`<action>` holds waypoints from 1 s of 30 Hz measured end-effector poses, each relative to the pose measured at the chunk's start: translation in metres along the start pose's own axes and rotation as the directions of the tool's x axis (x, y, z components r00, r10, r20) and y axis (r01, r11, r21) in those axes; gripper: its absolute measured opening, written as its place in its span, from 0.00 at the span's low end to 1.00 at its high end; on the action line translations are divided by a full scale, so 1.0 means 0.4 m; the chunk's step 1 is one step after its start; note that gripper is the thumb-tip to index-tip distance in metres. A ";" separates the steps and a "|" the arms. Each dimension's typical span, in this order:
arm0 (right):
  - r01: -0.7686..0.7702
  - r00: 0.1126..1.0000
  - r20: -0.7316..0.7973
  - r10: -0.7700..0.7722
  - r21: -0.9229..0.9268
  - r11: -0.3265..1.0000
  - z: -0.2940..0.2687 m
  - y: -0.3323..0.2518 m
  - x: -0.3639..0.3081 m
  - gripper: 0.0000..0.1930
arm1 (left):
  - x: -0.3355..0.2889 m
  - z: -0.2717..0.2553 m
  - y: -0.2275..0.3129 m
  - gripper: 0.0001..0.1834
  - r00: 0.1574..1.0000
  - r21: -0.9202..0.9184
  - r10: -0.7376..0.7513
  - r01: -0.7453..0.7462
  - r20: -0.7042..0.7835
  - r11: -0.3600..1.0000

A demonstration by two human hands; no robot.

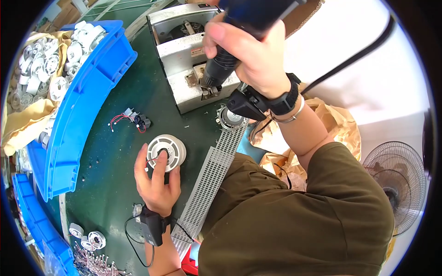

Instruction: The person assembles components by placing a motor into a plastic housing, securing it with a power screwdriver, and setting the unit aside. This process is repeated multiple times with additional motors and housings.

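Note:
My left hand (158, 188) is closed around a white round plastic housing (181, 148) on the green table. One finger presses at its slotted centre, and a thin red wire with a small white connector shows beside it. My right hand (260, 55) grips a black electric screwdriver (223, 64), whose lower end points down at the front of a metal screw feeder (177, 60). The screwdriver's very tip is hard to make out against the feeder's small metal parts. Left of the feeder lie small dark motors (142, 121) with red and black wires.
A blue bin (87, 110) full of white plastic parts (34, 69) stands at the left. A perforated metal strip (207, 172) runs along the near table edge, with a round motor-like part (230, 118) at its far end. Brown paper (338, 122) and a fan (396, 184) are at the right.

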State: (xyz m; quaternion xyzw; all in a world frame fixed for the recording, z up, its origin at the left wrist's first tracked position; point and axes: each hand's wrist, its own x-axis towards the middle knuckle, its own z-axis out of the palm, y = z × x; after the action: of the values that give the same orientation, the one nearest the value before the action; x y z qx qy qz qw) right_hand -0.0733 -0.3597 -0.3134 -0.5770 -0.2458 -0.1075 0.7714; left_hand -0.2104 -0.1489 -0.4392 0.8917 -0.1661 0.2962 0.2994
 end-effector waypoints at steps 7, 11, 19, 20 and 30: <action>0.378 0.869 0.341 -0.358 0.009 0.926 -0.035 0.023 0.019 0.19 | 0.014 -0.018 0.005 0.22 0.998 0.100 0.052 -0.049 -0.019 0.994; 0.067 0.933 0.339 -0.123 0.171 0.983 0.021 -0.048 -0.013 0.21 | 0.026 -0.010 0.000 0.22 0.995 0.086 0.075 -0.070 -0.058 0.994; -0.312 0.920 0.301 0.251 0.174 0.934 0.169 -0.088 -0.032 0.23 | 0.035 0.006 0.010 0.21 0.991 0.083 0.043 -0.033 -0.125 0.996; -0.314 0.915 0.314 0.254 0.157 0.936 0.169 -0.087 -0.034 0.23 | 0.035 0.007 0.011 0.21 0.991 0.081 0.045 -0.035 -0.126 0.996; -0.366 0.900 0.340 0.273 0.250 0.896 0.184 -0.058 -0.044 0.23 | 0.028 0.011 0.007 0.19 0.989 0.054 0.029 -0.021 -0.142 0.998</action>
State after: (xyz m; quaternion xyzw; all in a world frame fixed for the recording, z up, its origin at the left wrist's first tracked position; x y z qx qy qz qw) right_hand -0.1173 -0.2996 -0.2872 -0.4918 -0.2728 0.1495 0.8132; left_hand -0.2012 -0.1550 -0.4337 0.8735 -0.1477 0.3673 0.2834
